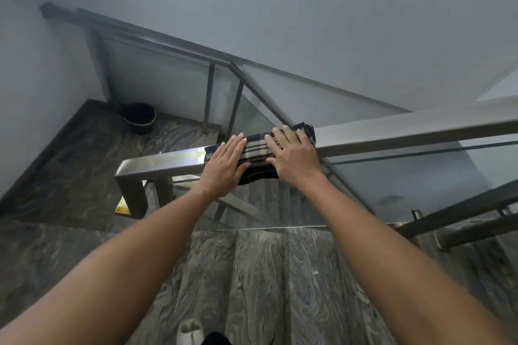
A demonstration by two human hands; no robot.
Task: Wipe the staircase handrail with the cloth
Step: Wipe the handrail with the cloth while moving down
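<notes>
A square steel handrail [398, 133] crosses the view from the right down to its left end post. A dark checked cloth [256, 150] is wrapped over the rail near the middle. My left hand [225, 166] lies flat on the cloth's left part, fingers over the top and thumb on the near side. My right hand [294, 154] presses the cloth's right part the same way. Both hands clasp the cloth against the rail. The cloth's lower edge hangs below the rail.
Glass panels [420, 185] fill the railing below the rail. A second handrail [157, 39] runs along the lower flight by the wall. A black bucket [139, 117] stands on the dark marble landing [84, 165]. A white cup-like object [190, 332] sits on the floor near my feet.
</notes>
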